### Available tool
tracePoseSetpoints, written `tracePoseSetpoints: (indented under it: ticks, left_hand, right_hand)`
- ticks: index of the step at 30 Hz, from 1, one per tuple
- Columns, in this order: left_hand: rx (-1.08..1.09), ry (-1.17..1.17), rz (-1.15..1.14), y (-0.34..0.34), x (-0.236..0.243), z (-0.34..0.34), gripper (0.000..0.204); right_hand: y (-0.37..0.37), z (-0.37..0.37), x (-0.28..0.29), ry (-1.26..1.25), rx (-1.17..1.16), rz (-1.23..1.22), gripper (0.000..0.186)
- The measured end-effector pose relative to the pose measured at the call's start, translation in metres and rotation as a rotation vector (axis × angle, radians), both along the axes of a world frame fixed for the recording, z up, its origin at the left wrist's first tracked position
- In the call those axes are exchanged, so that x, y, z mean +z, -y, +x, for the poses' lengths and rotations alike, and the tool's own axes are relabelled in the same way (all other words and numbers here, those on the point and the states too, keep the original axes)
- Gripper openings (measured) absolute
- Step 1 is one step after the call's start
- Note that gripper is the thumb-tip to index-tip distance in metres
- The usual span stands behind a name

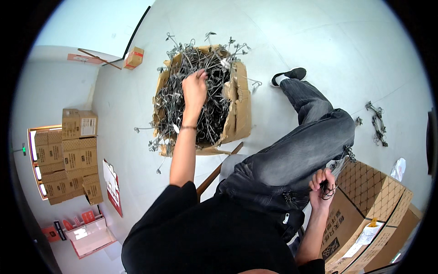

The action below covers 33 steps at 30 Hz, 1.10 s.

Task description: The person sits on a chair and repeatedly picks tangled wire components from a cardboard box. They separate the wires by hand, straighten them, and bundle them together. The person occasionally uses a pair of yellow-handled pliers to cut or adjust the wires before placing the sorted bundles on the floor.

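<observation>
head: left hand (195,89) curled over ragged-edged box (242,102), 11 o'clock, hold unclear; right hand (320,188) grasps wires (326,192) near printed carton (340,226), 4; floor (278,34), 1.

A pale, smooth floor (319,32) is crossed by faint lines. On it an open carton (238,105) is set, its edges torn, and by it a heap of dark wires (213,102) is held, some ends being stuck out over the rim. Farther right, a loose bundle (378,125) is laid straight on the floor, with a small clump (358,121) beside it. A dark shoe (296,73) is planted between carton and bundle. Near the wall a small box (134,58) is placed
</observation>
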<state>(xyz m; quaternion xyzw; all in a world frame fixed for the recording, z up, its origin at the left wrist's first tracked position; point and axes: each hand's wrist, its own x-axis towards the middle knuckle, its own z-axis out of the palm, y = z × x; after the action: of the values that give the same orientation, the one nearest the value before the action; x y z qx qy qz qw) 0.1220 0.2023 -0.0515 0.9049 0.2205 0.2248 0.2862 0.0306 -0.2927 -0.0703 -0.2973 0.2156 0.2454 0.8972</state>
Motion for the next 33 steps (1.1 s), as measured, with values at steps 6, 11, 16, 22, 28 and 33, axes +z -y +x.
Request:
tracePoseSetpoints:
  ticks: [6, 11, 16, 22, 28, 33]
  left_hand:
    - [0.064, 0.275, -0.257, 0.025, 0.020, -0.045, 0.024]
    - [0.007, 0.039, -0.167, 0.011, 0.008, -0.032, 0.022]
    - [0.047, 0.342, -0.249, 0.048, 0.029, -0.058, 0.023]
    - [0.120, 0.164, -0.361, 0.023, 0.025, -0.021, 0.020]
    - [0.114, 0.171, -0.153, 0.041, 0.034, -0.043, 0.024]
    - [-0.098, 0.426, 0.624, 0.084, 0.048, -0.017, 0.028]
  right_hand:
    - [0.003, -0.004, -0.002, -0.021, -0.056, -0.006, 0.026]
    - [-0.005, -0.002, 0.000, -0.005, -0.013, -0.026, 0.027]
    - [-0.001, -0.003, -0.002, -0.024, -0.047, -0.009, 0.027]
    - [-0.010, 0.003, 0.001, -0.016, -0.022, 0.008, 0.026]
    - [-0.005, -0.003, -0.002, -0.031, -0.038, 0.011, 0.027]
    - [-0.006, -0.004, 0.002, -0.017, -0.044, 0.008, 0.027]
